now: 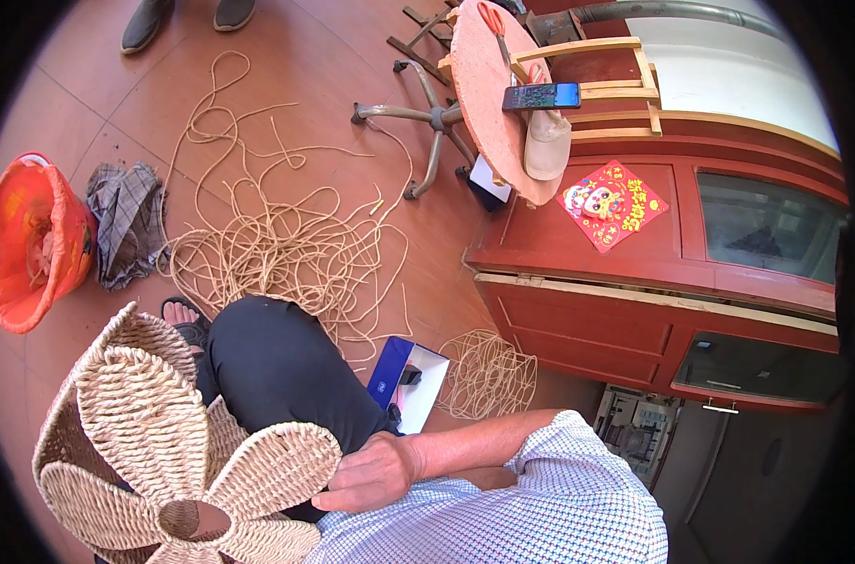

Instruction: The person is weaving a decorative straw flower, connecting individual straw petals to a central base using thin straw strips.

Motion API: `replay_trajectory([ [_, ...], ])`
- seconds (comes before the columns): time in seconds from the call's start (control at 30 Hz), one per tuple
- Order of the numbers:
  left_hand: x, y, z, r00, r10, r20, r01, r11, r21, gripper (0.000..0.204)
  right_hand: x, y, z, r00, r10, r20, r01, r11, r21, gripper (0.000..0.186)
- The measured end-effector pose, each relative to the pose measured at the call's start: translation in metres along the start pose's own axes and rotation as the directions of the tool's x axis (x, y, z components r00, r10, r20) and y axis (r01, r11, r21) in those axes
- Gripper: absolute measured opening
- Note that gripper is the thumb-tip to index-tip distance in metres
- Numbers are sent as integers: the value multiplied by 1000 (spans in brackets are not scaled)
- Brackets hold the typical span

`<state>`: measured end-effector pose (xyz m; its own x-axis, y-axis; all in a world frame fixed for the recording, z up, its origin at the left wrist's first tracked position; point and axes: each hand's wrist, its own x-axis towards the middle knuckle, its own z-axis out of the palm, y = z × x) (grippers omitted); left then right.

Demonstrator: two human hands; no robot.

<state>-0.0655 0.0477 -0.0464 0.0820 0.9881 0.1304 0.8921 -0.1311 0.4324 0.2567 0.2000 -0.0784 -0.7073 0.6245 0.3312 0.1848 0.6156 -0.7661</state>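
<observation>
A large woven basket (138,418) of tan twisted cord leans over my lap at the lower left. Its near face is made of petal shapes around a round hole. At the tip of the right-hand petal, my right hand (369,473) is closed, its fingers curled together at the petal's edge. Part of the fingers is hidden there. My left hand is out of sight. Beyond my bent knee in dark trousers (272,371), a loose tangle of tan cord (282,249) spreads over the floor.
An orange-red bucket (59,249) and a checked cloth (127,221) are at left. Near my knee sit a blue-and-white box (426,381) and a cord bundle (489,374). A round table (484,103) holds scissors (491,19), a phone (542,96) and a cap (547,146). A red cabinet (578,329) stands right.
</observation>
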Motion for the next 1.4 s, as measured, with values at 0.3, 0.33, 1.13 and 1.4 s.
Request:
replay_trajectory([
  [0.3, -10, -1, -4, 983, -132, 127, 127, 991, 45, 35, 0, 0, 1, 1000, -1, -3, 1, 1000, 11, 22],
  [0.33, -11, -2, -1, 987, -132, 91, 130, 991, 35, 37, 1, 0, 1, 1000, -1, -3, 1, 1000, 12, 22],
  [1.13, -6, 1, 7, 998, -34, -44, 33, 999, -6, 30, -2, 0, 3, 1000, -4, -6, 4, 1000, -10, 23],
  [1.4, 4, 4, 6, 995, -28, -91, 26, 999, -26, 30, -4, 0, 5, 1000, -2, -10, 2, 1000, -2, 23],
])
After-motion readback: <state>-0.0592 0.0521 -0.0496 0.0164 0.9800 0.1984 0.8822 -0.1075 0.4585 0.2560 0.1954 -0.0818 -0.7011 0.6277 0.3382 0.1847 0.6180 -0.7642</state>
